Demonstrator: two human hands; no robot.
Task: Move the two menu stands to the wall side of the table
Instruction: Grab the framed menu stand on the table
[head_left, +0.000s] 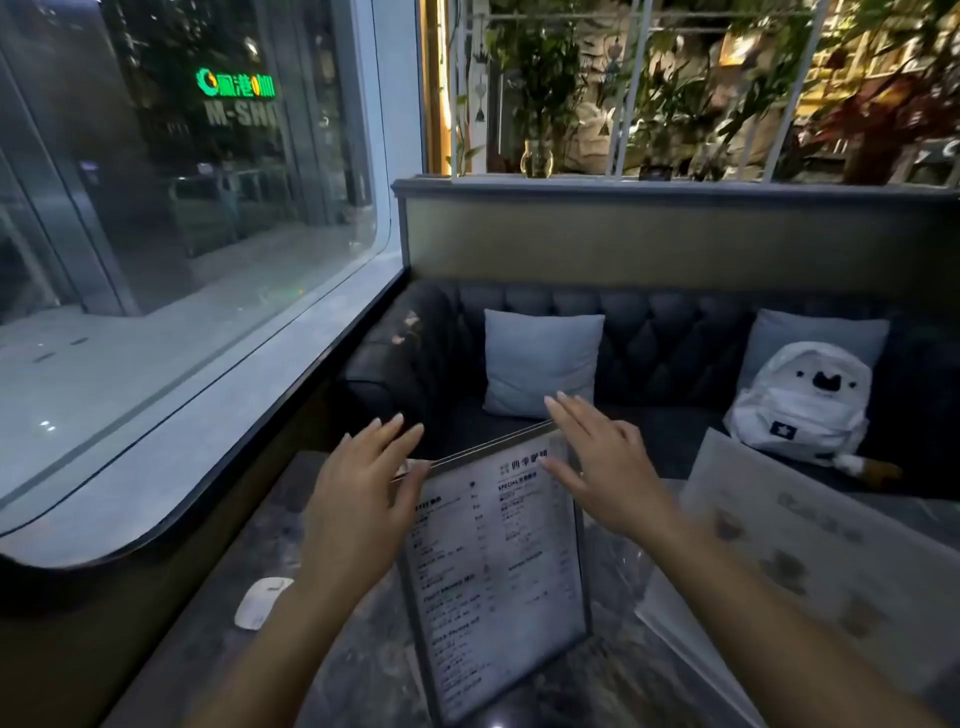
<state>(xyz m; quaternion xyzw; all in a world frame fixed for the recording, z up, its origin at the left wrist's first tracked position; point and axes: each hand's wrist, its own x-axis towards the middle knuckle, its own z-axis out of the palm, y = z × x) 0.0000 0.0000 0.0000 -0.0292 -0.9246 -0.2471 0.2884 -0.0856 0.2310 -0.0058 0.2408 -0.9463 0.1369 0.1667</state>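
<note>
A framed menu stand (498, 577) stands upright on the dark marbled table (353, 670), near the middle of the view, its printed face turned toward the camera. The left hand (358, 499) is at the stand's upper left corner, fingers spread wide, with the fingertips at or just over the top edge; whether they touch it cannot be told. The right hand (597, 462) is at the upper right corner, also wide open, palm down, thumb lying across the face of the frame. Neither hand is closed around the stand.

A second menu stand (810, 551) sits to the right, blurred, well clear of both hands.

Surroundings: a small white oval object (260, 600) lies on the table between the first stand and the window side, just left of the left forearm. A large window (171, 218) with a dark frame runs along the left edge of the table. Across the table is a dark tufted sofa (670, 338) carrying a pale blue cushion (540, 358), a second cushion (815, 332) and a white backpack (800, 400) leaning against it. Behind the sofa is a partition with plants (670, 93) above.
</note>
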